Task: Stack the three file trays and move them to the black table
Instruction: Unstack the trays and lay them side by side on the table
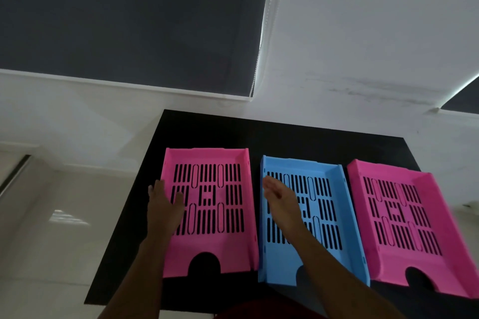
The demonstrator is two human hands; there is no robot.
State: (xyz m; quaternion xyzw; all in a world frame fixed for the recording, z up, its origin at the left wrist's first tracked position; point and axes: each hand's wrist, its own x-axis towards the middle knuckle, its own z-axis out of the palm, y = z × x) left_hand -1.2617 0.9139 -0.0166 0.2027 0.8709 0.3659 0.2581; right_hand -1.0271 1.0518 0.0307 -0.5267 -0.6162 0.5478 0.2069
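Three slotted file trays lie side by side on the black table (pixel 207 129): a pink tray on the left (pixel 207 254), a blue tray in the middle (pixel 280 261) and a second pink tray on the right (pixel 388 267). None is stacked. My left hand (pixel 162 204) straddles the left wall of the left pink tray, thumb inside and fingers outside. My right hand (pixel 281 199) hovers flat over the left part of the blue tray, fingers stretched out and holding nothing.
The table's far edge meets a white wall with dark roller blinds (pixel 129 21). Pale glossy floor (pixel 64 215) lies off the table's left edge. The right pink tray hangs close to the table's right front corner.
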